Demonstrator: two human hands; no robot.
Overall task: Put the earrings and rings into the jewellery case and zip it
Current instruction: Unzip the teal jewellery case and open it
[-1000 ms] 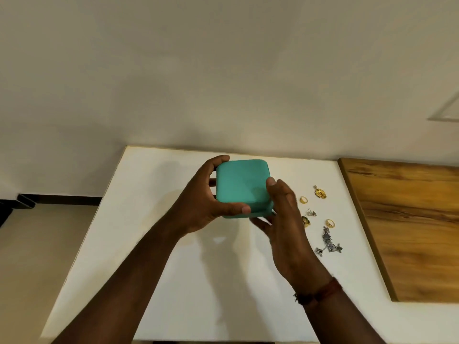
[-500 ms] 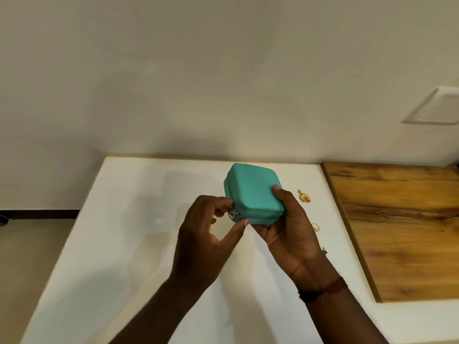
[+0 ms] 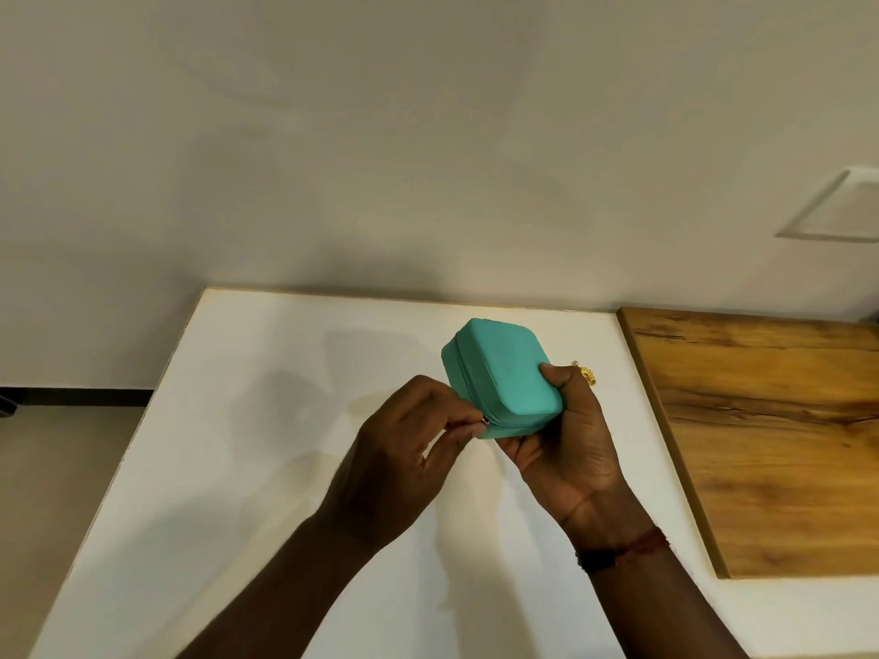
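A small teal jewellery case (image 3: pixel 499 373) is held closed above the white table (image 3: pixel 266 420), tilted with its lid facing me. My right hand (image 3: pixel 566 435) cups it from below and the right, thumb on the lid. My left hand (image 3: pixel 414 439) pinches the metal zip pull (image 3: pixel 485 420) at the case's near left corner. One gold earring (image 3: pixel 588 373) shows on the table just past my right thumb. The other earrings and rings are hidden behind my right hand.
A wooden board (image 3: pixel 770 430) covers the right part of the table. A plain wall (image 3: pixel 428 135) rises right behind the table. The table's left edge drops to the floor (image 3: pixel 62 468).
My left hand left the side of the case and closed on the zip pull. The case turned and tilted in my right hand. My view shifted, hiding most jewellery.
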